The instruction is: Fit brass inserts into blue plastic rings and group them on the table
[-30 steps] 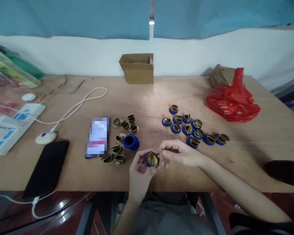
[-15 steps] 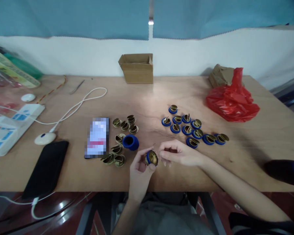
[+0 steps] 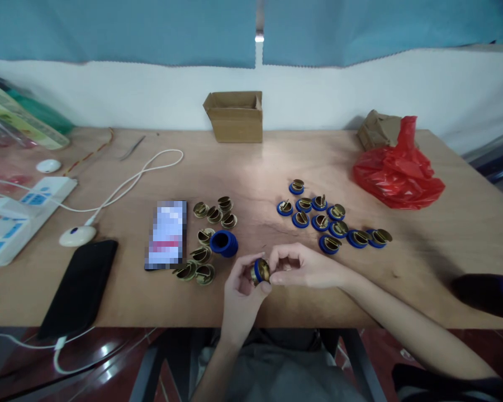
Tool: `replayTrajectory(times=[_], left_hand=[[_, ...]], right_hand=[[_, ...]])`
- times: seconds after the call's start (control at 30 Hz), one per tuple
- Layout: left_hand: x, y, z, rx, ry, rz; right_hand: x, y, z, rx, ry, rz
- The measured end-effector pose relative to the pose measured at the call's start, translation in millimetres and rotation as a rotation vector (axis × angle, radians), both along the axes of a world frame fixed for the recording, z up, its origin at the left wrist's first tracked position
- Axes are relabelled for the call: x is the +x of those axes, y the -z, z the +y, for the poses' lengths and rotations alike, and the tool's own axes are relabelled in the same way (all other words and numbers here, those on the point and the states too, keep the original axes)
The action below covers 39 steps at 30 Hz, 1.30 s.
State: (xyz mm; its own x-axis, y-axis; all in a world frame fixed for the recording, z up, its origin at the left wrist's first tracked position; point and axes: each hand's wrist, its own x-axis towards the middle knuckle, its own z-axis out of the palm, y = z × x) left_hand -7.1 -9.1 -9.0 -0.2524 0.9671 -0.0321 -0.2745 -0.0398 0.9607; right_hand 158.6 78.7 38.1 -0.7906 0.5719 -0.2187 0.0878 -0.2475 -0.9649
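My left hand [image 3: 240,290] grips a small brass disc with a blue ring [image 3: 260,271] just above the table's front edge. My right hand [image 3: 305,265] pinches the same piece from the right, fingertips curled against it. To the left lie several bare brass discs [image 3: 212,215] around a stack of blue rings [image 3: 223,243]. To the right sit several brass discs fitted with blue rings [image 3: 331,223].
A phone with a lit screen [image 3: 167,234] and a black phone [image 3: 81,286] lie front left. A white cable [image 3: 129,181], a power strip [image 3: 8,220], a cardboard box [image 3: 236,115] and a red plastic bag [image 3: 398,170] are on the wooden table [image 3: 260,167].
My right hand has closed in on the piece and now touches it. The left hand has turned the piece so that its blue edge faces me.
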Motion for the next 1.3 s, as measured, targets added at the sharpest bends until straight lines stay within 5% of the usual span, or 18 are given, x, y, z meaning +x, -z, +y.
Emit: replayTrajectory(times=[0.3,0.83,1.3], left_hand=[[-5,3.1,-5,-0.045,0.044,0.084],[-4,-3.1,-3,0.177,0.066,-0.122],[-3,-4.5,-4,0.227,0.061,-0.118]], right_hand=[[-1,-2.2,-3,0.285,0.046,-0.055],[-4,12.3,-23,1.343,0.173,-0.129],[-5,16.6,-20,1.496,0.168,-0.104]])
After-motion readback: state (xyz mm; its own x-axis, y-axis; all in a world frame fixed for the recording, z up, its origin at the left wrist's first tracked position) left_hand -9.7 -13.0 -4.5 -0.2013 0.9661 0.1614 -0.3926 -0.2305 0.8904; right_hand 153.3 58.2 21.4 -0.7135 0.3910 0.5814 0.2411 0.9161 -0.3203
